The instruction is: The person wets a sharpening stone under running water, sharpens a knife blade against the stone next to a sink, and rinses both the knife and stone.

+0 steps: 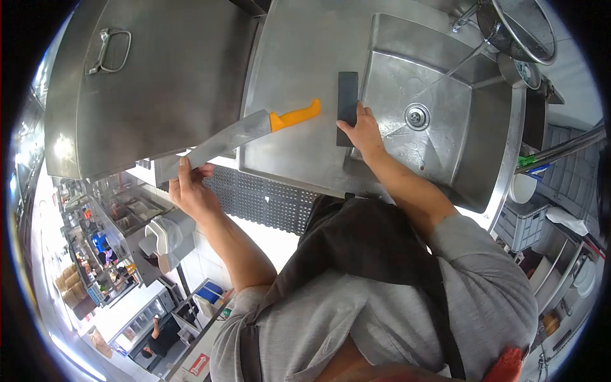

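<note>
My left hand (193, 191) pinches the tip end of a wide-bladed knife (238, 135) between thumb and fingers. The knife's yellow handle (296, 117) points to the right, over the steel counter (296, 57). A dark rectangular block (347, 95) lies lengthwise on the counter beside the sink's left edge. My right hand (363, 130) grips the near part of this block, thumb on its left side and fingers on its right.
Water runs from a faucet (463, 23) into the steel sink (439, 76) on the right. A mesh strainer (525, 32) is at the upper right. A steel lid with a handle (114, 51) stands at the left. A co-worker (164, 337) is far off at the lower left.
</note>
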Available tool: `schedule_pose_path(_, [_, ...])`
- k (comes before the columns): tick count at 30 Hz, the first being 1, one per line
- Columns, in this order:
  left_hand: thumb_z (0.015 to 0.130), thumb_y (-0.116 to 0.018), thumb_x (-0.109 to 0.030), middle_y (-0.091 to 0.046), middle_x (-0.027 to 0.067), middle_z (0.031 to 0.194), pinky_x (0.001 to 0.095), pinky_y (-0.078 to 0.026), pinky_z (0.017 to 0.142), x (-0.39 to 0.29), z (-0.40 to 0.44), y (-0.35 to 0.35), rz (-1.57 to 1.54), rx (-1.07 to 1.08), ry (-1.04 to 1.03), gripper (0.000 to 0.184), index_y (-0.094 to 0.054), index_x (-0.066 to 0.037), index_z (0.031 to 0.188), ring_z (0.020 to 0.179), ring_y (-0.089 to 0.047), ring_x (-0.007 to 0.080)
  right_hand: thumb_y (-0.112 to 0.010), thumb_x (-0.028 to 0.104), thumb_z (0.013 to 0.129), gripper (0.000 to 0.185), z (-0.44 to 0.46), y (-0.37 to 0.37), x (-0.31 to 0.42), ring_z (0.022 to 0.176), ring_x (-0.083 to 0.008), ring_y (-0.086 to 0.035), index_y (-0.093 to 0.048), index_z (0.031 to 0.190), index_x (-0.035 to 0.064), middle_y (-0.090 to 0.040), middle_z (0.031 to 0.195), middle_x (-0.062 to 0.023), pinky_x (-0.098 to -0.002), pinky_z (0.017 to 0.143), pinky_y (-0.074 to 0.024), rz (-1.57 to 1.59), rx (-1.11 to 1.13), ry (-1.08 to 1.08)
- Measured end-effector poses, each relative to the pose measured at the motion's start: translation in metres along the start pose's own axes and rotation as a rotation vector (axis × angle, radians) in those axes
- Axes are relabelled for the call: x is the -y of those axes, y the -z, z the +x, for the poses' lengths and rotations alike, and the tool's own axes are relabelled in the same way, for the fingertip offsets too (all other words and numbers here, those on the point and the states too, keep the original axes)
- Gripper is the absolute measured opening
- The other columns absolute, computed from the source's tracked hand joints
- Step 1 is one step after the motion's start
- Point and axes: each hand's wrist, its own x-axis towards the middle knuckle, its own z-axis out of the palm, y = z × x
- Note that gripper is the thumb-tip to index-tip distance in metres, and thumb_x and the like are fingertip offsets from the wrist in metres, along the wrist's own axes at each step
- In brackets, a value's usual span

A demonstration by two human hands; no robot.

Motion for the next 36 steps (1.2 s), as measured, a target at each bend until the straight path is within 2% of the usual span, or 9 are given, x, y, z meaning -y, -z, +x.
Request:
schedule_pose_path(4, [0.095, -0.068, -0.015, -0.067, 0.0167, 0.068, 0.0287, -0.050, 0.052, 0.015, 0.003, -0.004, -0.052, 0.042, 0.087, 0.024, -0.064, 0.005, 0.082, 0.054, -0.065, 0.0222, -0.077, 0.030, 0.084, 0.073, 0.000, 0.026, -0.023, 0.111, -0.0403, -0.063, -0.049, 0.141, -0.0062, -0.064, 0.120, -0.0255, -0.0447, 0.094, -0.0523, 0.049, 0.257, 0.125])
schedule_pose_path(8, [0.092, -0.070, -0.014, -0.066, 0.0184, 0.067, 0.0310, -0.049, 0.052, 0.032, 0.007, -0.033, -0.080, 0.091, 0.181, 0.024, -0.063, 0.008, 0.086, 0.054, -0.066, 0.0250, -0.075, 0.025, 0.086, 0.066, -0.006, 0.080, -0.040, 0.110, -0.0380, -0.064, -0.051, 0.143, 0.0021, -0.066, 0.118, -0.0203, -0.0444, 0.093, -0.0522, 0.001, 0.254, 0.229])
schedule_pose_path(10, [0.090, -0.071, -0.015, -0.066, 0.0198, 0.065, 0.0325, -0.049, 0.052, 0.043, 0.008, -0.054, -0.089, 0.182, 0.307, 0.027, -0.062, 0.010, 0.090, 0.054, -0.065, 0.0263, -0.074, 0.019, 0.086, 0.063, -0.020, 0.115, -0.023, 0.108, -0.0377, -0.065, -0.051, 0.145, 0.0083, -0.065, 0.122, -0.0175, -0.0437, 0.092, -0.0529, -0.006, -0.145, 0.591])
schedule_pose_path(13, [0.087, -0.070, -0.015, -0.065, 0.0209, 0.063, 0.0351, -0.048, 0.051, 0.060, 0.000, -0.100, -0.082, 0.406, 0.437, 0.028, -0.062, 0.012, 0.094, 0.052, -0.064, 0.0273, -0.073, 0.014, 0.086, 0.063, -0.043, 0.134, 0.005, 0.106, -0.0371, -0.065, -0.051, 0.145, 0.0108, -0.063, 0.125, -0.0173, -0.0440, 0.090, -0.0532, -0.138, -0.001, 0.718])
schedule_pose_path(20, [0.093, -0.068, -0.021, -0.069, 0.0169, 0.087, 0.0336, -0.055, 0.061, 0.092, -0.050, -0.188, -0.035, 0.625, 0.735, 0.033, -0.062, 0.008, 0.109, 0.073, -0.071, 0.0270, -0.072, 0.019, 0.089, 0.050, -0.075, 0.130, -0.052, 0.088, -0.0395, -0.069, -0.056, 0.135, 0.0094, -0.069, 0.106, -0.0184, -0.0456, 0.078, -0.0563, -0.041, 0.034, 0.452])
schedule_pose_path(23, [0.093, -0.069, -0.026, -0.069, 0.0169, 0.104, 0.0376, -0.057, 0.079, 0.135, -0.079, -0.185, 0.074, 0.717, 0.363, 0.043, -0.061, 0.005, 0.122, 0.098, -0.071, 0.0327, -0.071, 0.022, 0.092, 0.044, -0.097, 0.146, -0.050, 0.071, -0.0351, -0.068, -0.058, 0.129, 0.0050, -0.068, 0.086, -0.0209, -0.0444, 0.066, -0.0550, -0.074, 0.228, -0.060])
schedule_pose_path(25, [0.094, -0.066, -0.027, -0.057, 0.0188, 0.133, 0.0497, -0.048, 0.101, 0.163, -0.095, -0.177, 0.511, 0.759, -0.492, 0.050, -0.056, -0.002, 0.136, 0.128, -0.055, 0.0378, -0.074, 0.027, 0.091, 0.049, -0.094, 0.149, -0.074, 0.058, -0.0241, -0.064, -0.058, 0.131, 0.0025, -0.066, 0.075, -0.0168, -0.0394, 0.053, -0.0502, 0.043, 0.394, -0.214])
schedule_pose_path(31, [0.097, -0.059, -0.036, -0.032, 0.0093, 0.160, 0.0742, -0.023, 0.111, 0.173, -0.141, -0.183, 0.972, 0.893, -0.513, 0.053, -0.049, -0.015, 0.145, 0.151, -0.023, 0.0379, -0.082, 0.024, 0.083, 0.072, -0.099, 0.157, -0.100, 0.051, -0.0125, -0.053, -0.052, 0.145, 0.0029, -0.064, 0.075, -0.0068, -0.0311, 0.049, -0.0457, 0.271, 0.550, -0.340])
schedule_pose_path(36, [0.097, -0.058, -0.041, -0.038, 0.0051, 0.157, 0.0771, -0.020, 0.111, 0.190, -0.146, -0.196, 1.016, 0.843, -0.543, 0.055, -0.051, -0.014, 0.145, 0.152, -0.021, 0.0356, -0.082, 0.025, 0.082, 0.070, -0.086, 0.168, -0.095, 0.050, -0.0125, -0.053, -0.055, 0.144, 0.0050, -0.064, 0.073, -0.0064, -0.0307, 0.049, -0.0456, 0.180, 0.541, -0.327])
